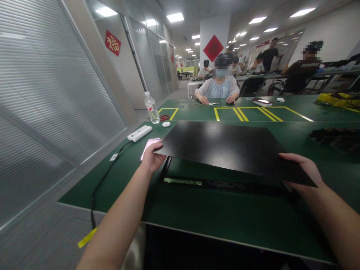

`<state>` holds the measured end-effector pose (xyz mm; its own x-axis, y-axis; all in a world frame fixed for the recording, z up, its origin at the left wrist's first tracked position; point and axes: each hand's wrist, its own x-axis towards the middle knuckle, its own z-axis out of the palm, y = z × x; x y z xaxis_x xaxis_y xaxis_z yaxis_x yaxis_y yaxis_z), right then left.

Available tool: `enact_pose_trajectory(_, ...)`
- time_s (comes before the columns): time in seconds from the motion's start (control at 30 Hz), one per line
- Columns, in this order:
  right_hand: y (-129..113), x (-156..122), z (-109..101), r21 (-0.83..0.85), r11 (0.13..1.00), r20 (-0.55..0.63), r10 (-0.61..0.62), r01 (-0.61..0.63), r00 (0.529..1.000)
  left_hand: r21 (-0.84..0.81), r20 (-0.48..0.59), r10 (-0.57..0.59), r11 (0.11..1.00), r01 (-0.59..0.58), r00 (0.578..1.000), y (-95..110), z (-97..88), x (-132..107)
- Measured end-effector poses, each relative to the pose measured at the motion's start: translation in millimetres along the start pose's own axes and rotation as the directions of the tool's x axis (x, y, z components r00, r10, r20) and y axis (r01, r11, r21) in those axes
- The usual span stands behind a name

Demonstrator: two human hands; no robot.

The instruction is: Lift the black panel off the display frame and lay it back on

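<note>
A large flat black panel [230,148] is lifted at its near edge above the green table [213,213]. My left hand [152,157] grips its near left corner, thumb on top. My right hand [305,170] holds the near right edge, fingers over the top. Beneath the raised panel lies a dark frame with a narrow green circuit strip [182,182] along its front edge.
A pink phone [149,147], a white power brick [140,133] with a black cable, a water bottle [152,108], red scissors and a white mouse sit at the left. A person sits across the table beyond yellow tape lines [239,112]. Dark parts [337,138] lie on the right.
</note>
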<state>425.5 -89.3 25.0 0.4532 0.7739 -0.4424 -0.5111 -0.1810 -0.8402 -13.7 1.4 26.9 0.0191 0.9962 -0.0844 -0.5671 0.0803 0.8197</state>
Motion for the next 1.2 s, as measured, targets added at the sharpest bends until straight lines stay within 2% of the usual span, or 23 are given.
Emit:
enact_pose_trajectory(0.1, 1, -6, 4, -0.092, 0.991, 0.061, 0.103, -0.097, 0.993, -0.001, 0.012, 0.084, 0.996, -0.084, 0.996, 1, -6.1, 4)
enact_pose_trajectory(0.17, 2, -7, 5, -0.116, 0.989, 0.144, 0.113, -0.096, 0.983, 0.002, -0.001, 0.138, 0.99, -0.138, 0.99, 1, -10.5, 6)
enact_pose_trajectory(0.23, 2, -6, 6, -0.112, 0.991, 0.196, 0.095, -0.074, 0.976, 0.0, -0.024, 0.169, 0.986, -0.169, 0.985, 2, -13.0, 7)
enact_pose_trajectory(0.43, 2, 8, 4, -0.098, 0.995, 0.212, 0.0, 0.021, 0.977, -0.011, -0.007, 0.181, 0.983, -0.181, 0.984, 2, -7.6, 3)
enact_pose_trajectory(0.57, 2, 18, -2, -0.155, 0.983, 0.14, -0.08, 0.102, 0.987, 0.015, 0.0, 0.159, 0.987, -0.159, 0.987, 1, -5.1, 3)
enact_pose_trajectory(0.77, 1, 21, -4, -0.239, 0.959, 0.057, -0.144, 0.154, 0.988, 0.078, -0.042, 0.137, 0.988, -0.133, 0.99, -8, -3.4, 6)
enact_pose_trajectory(0.97, 3, 29, -11, -0.346, 0.908, 0.023, -0.244, 0.236, 0.97, 0.133, 0.001, 0.124, 0.984, -0.123, 0.992, -12, -0.3, 3)
enact_pose_trajectory(1.2, 4, 32, -11, -0.367, 0.903, -0.021, -0.249, 0.224, 0.968, 0.166, 0.035, 0.129, 0.977, -0.133, 0.991, -15, -1.0, 3)
